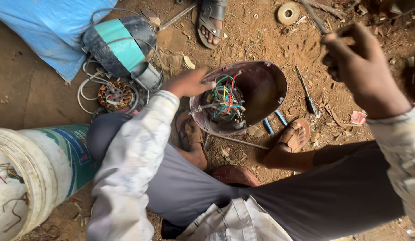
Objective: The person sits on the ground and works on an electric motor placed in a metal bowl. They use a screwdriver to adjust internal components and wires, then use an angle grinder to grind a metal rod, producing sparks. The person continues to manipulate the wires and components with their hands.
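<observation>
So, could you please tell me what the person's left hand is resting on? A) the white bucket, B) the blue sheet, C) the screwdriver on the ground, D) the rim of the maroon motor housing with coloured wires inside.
D: the left hand grips the rim of the maroon housing.

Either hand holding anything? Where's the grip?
Left hand grips the rim of the maroon housing, beside the coloured wires. Right hand is closed around the lower end of a thin metal rod.
</observation>
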